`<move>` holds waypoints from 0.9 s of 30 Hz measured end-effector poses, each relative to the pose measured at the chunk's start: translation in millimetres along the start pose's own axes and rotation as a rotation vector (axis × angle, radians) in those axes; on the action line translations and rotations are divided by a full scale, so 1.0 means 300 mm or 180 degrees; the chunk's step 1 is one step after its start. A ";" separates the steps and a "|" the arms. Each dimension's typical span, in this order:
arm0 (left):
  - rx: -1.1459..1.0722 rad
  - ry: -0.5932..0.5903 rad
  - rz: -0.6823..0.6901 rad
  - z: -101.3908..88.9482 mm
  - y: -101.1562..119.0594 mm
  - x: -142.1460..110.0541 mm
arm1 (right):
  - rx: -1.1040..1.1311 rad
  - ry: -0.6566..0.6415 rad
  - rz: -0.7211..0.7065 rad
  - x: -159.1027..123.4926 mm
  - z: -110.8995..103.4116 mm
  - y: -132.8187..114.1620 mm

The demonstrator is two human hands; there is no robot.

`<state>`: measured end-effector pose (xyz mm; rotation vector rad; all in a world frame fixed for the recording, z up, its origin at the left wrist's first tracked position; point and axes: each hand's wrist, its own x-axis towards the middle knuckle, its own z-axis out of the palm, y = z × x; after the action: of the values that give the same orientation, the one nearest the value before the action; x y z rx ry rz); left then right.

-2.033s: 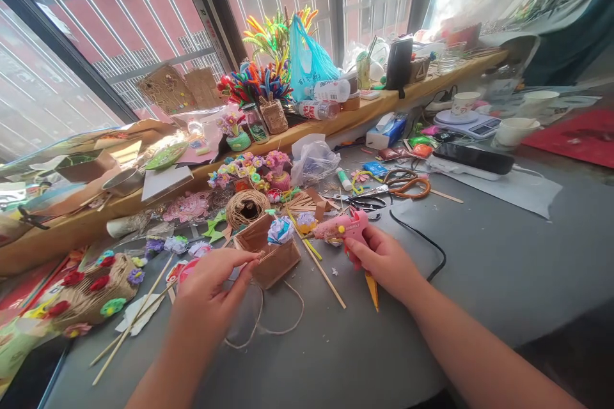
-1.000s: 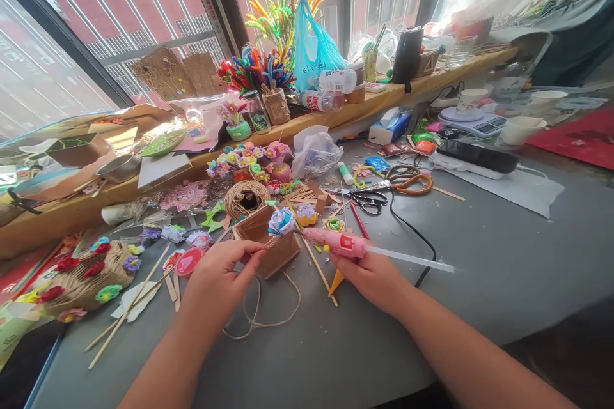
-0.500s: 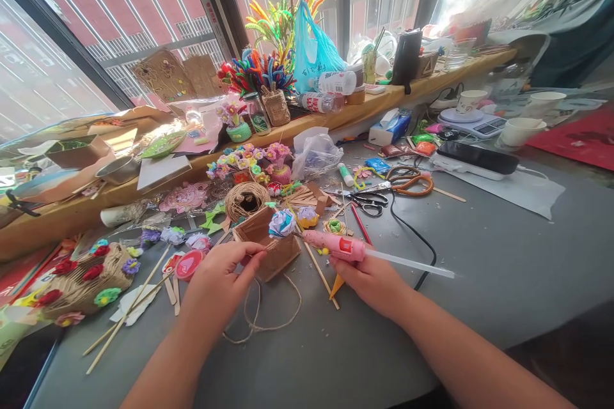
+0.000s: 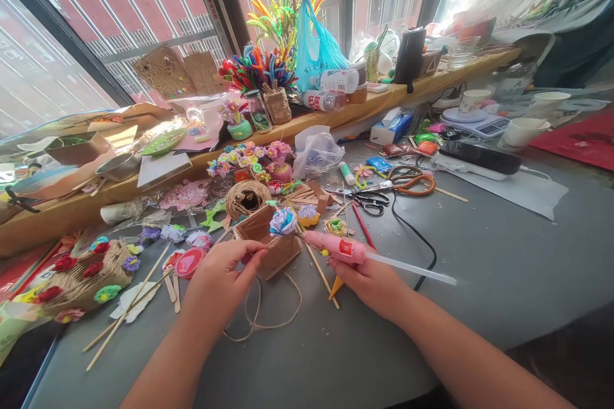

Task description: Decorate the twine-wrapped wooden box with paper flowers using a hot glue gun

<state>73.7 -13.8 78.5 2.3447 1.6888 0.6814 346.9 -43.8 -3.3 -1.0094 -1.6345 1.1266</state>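
Note:
My right hand [image 4: 367,281] is wrapped round a pink glue gun [image 4: 336,247], with a long clear glue stick out of its back. Its nozzle points left, close to the near right corner of an open brown box [image 4: 281,257]. With thumb and forefinger pinched, my left hand [image 4: 228,271] is at the box's front rim. It seems to hold twine [image 4: 283,327], which loops over the table below; the fingers mostly hide the pinched part. A blue and white paper flower [image 4: 283,222] appears at the box's right side, just behind the nozzle.
Behind the box stands a roll of twine [image 4: 247,199]. Scissors [image 4: 410,180], a red pencil [image 4: 363,225] and a black cord [image 4: 416,230] lie to the right. Wooden sticks [image 4: 127,310] and a flower-covered twine piece [image 4: 91,278] are on the left. A cluttered ledge [image 4: 374,102] runs along the window.
Both hands, the glue gun and the box keep almost the same positions. The view has shifted very slightly.

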 end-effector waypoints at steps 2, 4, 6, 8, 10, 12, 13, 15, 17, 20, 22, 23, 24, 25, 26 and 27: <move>-0.0039 -0.0004 -0.0030 0.001 0.000 -0.001 | -0.0116 0.0098 0.0004 -0.005 0.004 0.013; -0.0062 -0.0003 -0.0044 0.002 0.000 -0.001 | -0.0209 0.0215 0.0010 -0.008 0.006 0.021; -0.0062 -0.0011 -0.0039 0.002 0.000 -0.001 | -0.0226 0.0246 -0.0019 -0.006 0.006 0.023; -0.0054 -0.0013 -0.0031 0.002 0.001 -0.002 | -0.0197 0.0199 -0.0078 -0.001 0.004 0.022; -0.0056 0.0003 -0.0011 0.003 0.002 -0.003 | -0.0185 0.0184 -0.0114 0.004 0.002 0.021; -0.0059 0.0023 -0.0008 0.003 0.003 -0.003 | -0.0233 0.0229 -0.0108 0.006 0.000 0.023; -0.0057 0.0025 -0.0016 0.003 0.003 -0.003 | -0.0277 0.0260 -0.0090 0.006 0.000 0.025; -0.0057 0.0022 -0.0040 0.004 0.003 -0.002 | -0.0357 0.0276 -0.0056 0.004 0.000 0.032; -0.0056 0.0016 -0.0046 0.005 0.002 0.000 | -0.0380 0.0249 -0.0053 0.002 0.001 0.038; -0.0059 0.0019 -0.0023 0.004 0.003 0.002 | -0.0339 0.0276 -0.0057 0.000 0.003 0.040; -0.0060 0.0018 -0.0017 0.002 0.004 0.003 | -0.0313 0.0285 -0.0038 0.001 0.003 0.035; -0.0060 0.0017 -0.0017 0.001 0.005 0.002 | -0.0299 0.0248 -0.0033 0.002 0.002 0.032; -0.0060 0.0012 -0.0022 0.000 0.005 0.001 | -0.0283 0.0192 -0.0039 0.004 0.001 0.028; -0.0060 0.0012 -0.0029 0.000 0.005 0.000 | -0.0272 0.0131 -0.0051 0.005 0.001 0.025; -0.0059 0.0014 -0.0033 0.001 0.005 -0.001 | -0.0272 0.0083 -0.0065 0.006 0.001 0.022; -0.0055 0.0017 -0.0037 0.002 0.004 -0.002 | -0.0286 0.0060 -0.0076 0.007 0.002 0.019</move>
<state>74.9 -14.7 78.4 2.3217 1.6906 0.6981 346.6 -40.6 -8.4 -1.0518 -1.6905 1.0328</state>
